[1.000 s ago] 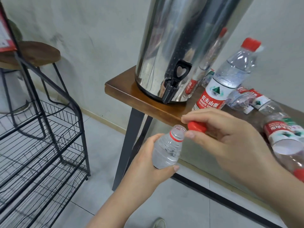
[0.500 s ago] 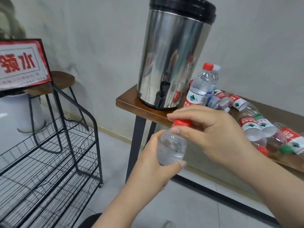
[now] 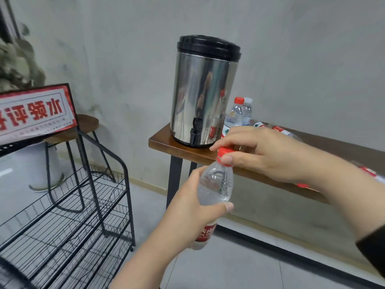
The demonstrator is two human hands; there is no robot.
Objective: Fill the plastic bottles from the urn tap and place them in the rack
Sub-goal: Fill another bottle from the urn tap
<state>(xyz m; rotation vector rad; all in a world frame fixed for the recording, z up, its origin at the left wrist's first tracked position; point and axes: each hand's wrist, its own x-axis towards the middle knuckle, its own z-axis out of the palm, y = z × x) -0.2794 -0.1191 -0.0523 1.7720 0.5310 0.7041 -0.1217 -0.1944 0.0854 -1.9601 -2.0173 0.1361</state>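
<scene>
Two hands meet on one plastic bottle (image 3: 215, 186) near the centre of the view. The left hand (image 3: 187, 207), coming up from 6 o'clock, wraps its fingers and thumb round the bottle's clear body, with the red label showing below the palm. The right hand (image 3: 268, 155), reaching in from 4 o'clock, pinches the red cap (image 3: 225, 154) on the bottle's neck between thumb and forefinger. At 12 o'clock from the bottle stands the steel urn (image 3: 203, 94) with its black lid and black tap (image 3: 194, 133), on the end of a wooden table (image 3: 166, 142). Just beside the urn, at its 3 o'clock, two capped bottles (image 3: 239, 113) stand upright, and more lie on the tabletop behind the right hand. The black wire rack (image 3: 68, 222) sits at 8 o'clock, a red-bordered sign (image 3: 35, 111) on its top.
</scene>
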